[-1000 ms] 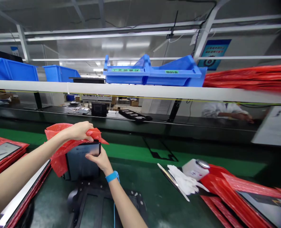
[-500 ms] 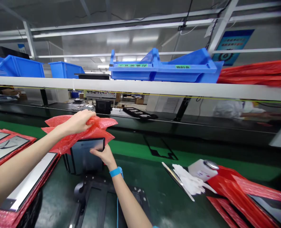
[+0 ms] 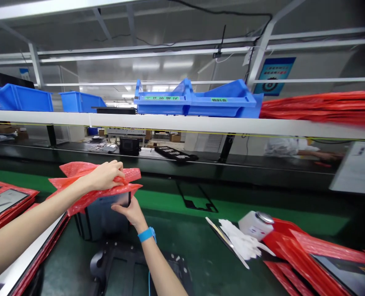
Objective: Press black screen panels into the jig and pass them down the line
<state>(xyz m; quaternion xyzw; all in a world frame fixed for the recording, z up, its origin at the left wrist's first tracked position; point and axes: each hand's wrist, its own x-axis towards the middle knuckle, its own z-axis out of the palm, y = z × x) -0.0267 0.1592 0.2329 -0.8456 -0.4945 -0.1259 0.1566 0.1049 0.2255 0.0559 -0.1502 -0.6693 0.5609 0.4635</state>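
Observation:
My left hand (image 3: 107, 176) is closed on a red bubble-wrap bag (image 3: 77, 169), its mouth flared out in folds. Under the bag an upright flat screen panel (image 3: 106, 216) with a dark edge stands over the bench; the bag covers its top. Holding the panel's right edge, with the thumb on its face, is my right hand (image 3: 133, 213), with a blue band (image 3: 146, 234) round the wrist. Just below the panel lies a black frame (image 3: 117, 257) with round holes, partly hidden by my right forearm.
Panels on red bubble bags (image 3: 8, 203) lie at left. At right are a white glove (image 3: 239, 240), tweezers-like strips (image 3: 227, 242), a white bottle (image 3: 256, 226) and more red bags (image 3: 302, 250). Blue bins (image 3: 163, 105) stand on the shelf (image 3: 170, 122) above. A co-worker's sleeve (image 3: 282, 146) shows behind.
The red bag has come slightly lower and hides more of the panel's top edge. Both hands keep their hold. The camera's view has shifted, tilting up and to the right.

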